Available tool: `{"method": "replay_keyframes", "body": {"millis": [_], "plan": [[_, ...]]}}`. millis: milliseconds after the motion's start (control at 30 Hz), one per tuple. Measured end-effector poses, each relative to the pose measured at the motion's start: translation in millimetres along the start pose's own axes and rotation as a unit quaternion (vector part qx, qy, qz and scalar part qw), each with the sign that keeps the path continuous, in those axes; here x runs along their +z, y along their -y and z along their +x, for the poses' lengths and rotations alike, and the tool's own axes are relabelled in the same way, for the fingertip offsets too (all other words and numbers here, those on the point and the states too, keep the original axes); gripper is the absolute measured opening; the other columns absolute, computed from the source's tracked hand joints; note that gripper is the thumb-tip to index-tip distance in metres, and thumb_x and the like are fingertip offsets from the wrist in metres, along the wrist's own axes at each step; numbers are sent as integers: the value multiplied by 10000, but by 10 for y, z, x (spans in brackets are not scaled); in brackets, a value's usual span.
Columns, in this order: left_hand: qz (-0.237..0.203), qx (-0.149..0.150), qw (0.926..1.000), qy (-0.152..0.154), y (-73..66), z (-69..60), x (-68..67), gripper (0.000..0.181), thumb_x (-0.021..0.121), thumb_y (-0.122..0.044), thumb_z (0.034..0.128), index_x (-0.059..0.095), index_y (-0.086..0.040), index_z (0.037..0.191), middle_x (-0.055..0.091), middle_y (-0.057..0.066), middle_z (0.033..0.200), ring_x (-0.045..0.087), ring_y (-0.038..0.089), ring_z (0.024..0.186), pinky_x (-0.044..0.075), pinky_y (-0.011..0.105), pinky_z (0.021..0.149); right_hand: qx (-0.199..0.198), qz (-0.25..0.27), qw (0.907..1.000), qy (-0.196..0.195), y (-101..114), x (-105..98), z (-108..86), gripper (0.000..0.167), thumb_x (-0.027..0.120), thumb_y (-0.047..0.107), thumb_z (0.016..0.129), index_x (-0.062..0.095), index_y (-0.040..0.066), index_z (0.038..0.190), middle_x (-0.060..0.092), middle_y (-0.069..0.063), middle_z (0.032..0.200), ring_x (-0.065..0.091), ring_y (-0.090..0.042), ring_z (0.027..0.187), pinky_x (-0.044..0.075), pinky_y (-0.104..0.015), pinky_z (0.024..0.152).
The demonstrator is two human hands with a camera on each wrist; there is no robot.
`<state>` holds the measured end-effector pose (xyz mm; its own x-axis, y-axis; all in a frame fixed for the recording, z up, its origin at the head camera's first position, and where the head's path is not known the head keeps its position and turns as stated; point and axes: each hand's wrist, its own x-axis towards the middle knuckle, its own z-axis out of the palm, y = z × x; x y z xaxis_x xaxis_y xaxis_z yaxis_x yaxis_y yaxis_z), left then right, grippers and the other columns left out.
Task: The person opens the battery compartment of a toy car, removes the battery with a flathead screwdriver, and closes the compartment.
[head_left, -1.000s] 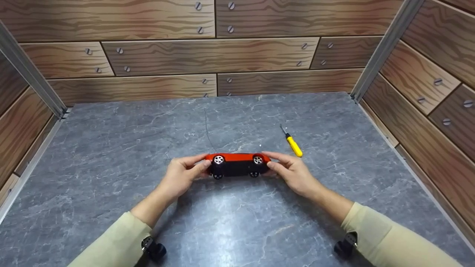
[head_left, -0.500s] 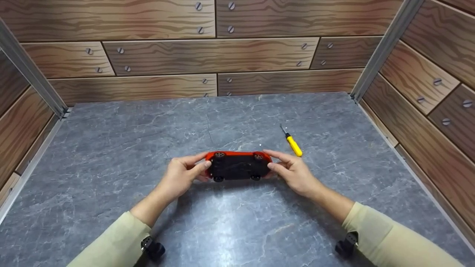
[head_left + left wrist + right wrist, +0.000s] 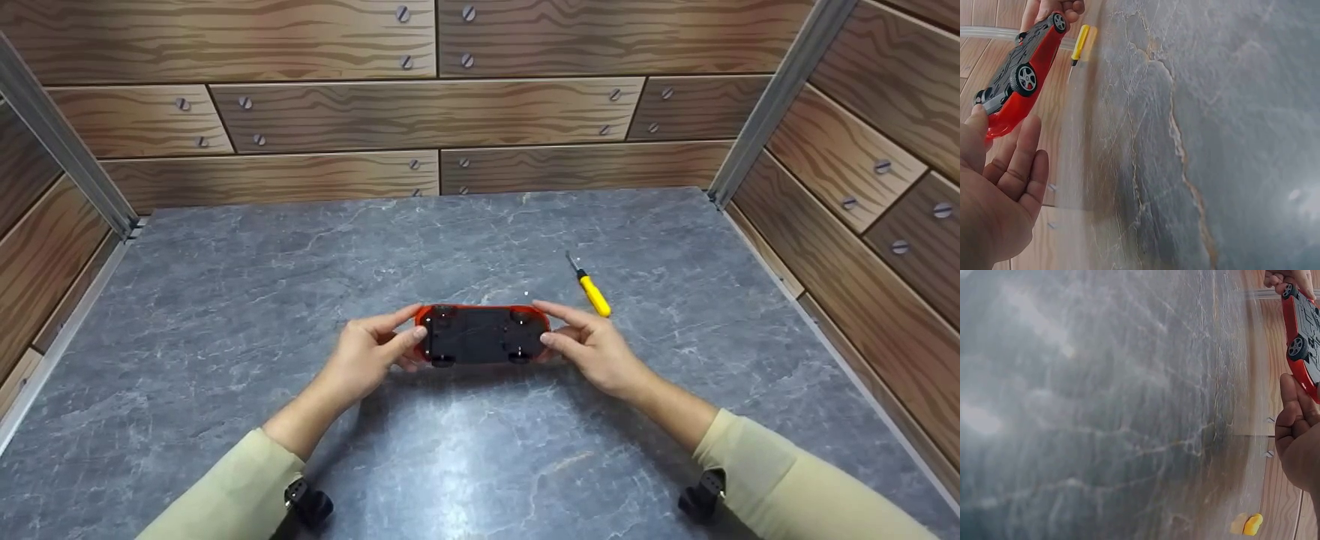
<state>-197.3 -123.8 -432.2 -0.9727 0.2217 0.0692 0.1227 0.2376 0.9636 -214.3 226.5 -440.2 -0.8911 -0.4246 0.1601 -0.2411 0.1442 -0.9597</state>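
Observation:
A red toy car [image 3: 484,335] is held up between both hands, its black underside and wheels turned to the head camera. My left hand [image 3: 361,355] pinches the car's left end, thumb on the underside edge. At the other end, my right hand [image 3: 600,351] pinches the car in the same way. In the left wrist view the toy car [image 3: 1024,73] shows its red side and silver-spoked wheels, with the left hand [image 3: 1002,197] at its near end. The right wrist view catches the car [image 3: 1300,337] at the frame's edge, above the right hand [image 3: 1300,444].
A screwdriver [image 3: 592,292] with a yellow handle lies on the grey marbled table [image 3: 262,300], beyond the right hand. A tiny white speck [image 3: 526,293] sits behind the car. Wood-patterned walls [image 3: 427,112] enclose the table at the back and sides.
The toy car has been tilted in the hands: its red side and wheels faced the head camera earlier, and now its black underside does. The thin antenna line behind it is no longer visible.

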Motion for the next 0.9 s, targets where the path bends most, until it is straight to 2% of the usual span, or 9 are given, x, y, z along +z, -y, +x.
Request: {"method": "replay_keyframes", "body": {"millis": [200, 333, 500, 700, 900], "plan": [[136, -25, 9999, 23, 12, -12, -11, 509, 751, -205, 1007, 620, -131, 1494, 791, 119, 841, 754, 325, 721, 618, 441, 698, 42, -57, 9999, 136, -19, -8, 5, 566, 665, -46, 1013, 465, -84, 1542, 769, -278, 987, 788, -247, 861, 647, -388, 846], [184, -17, 9998, 59, 15, -20, -20, 512, 754, -209, 1005, 622, -146, 1496, 790, 120, 843, 749, 290, 718, 606, 411, 682, 131, -132, 9996, 193, -24, -16, 13, 570, 670, -29, 1016, 463, -82, 1545, 773, -265, 985, 785, -303, 874, 644, -423, 854], [131, -15, 9999, 106, 34, -15, -19, 518, 758, -186, 1001, 619, -140, 1498, 793, 124, 857, 743, 278, 706, 590, 362, 647, 284, -250, 9990, 223, -25, -37, 37, 571, 679, 7, 1024, 474, -49, 1554, 777, -246, 964, 780, -328, 878, 640, -397, 861], [-37, -15, 9999, 94, 85, 11, 4, 525, 756, -153, 1002, 609, -122, 1505, 781, 140, 815, 737, 293, 685, 587, 328, 620, 392, -247, 9989, 100, -21, -45, 67, 567, 691, 3, 1015, 496, -35, 1547, 779, -234, 972, 777, -272, 852, 643, -393, 849], [-199, -190, 9996, 27, 179, 0, 29, 524, 740, -127, 1010, 589, -67, 1509, 771, 168, 788, 736, 267, 644, 550, 272, 549, 527, -314, 9981, 13, -56, -9, 81, 557, 713, 21, 1005, 520, -43, 1523, 783, -200, 914, 763, -209, 802, 633, -314, 791]]}}
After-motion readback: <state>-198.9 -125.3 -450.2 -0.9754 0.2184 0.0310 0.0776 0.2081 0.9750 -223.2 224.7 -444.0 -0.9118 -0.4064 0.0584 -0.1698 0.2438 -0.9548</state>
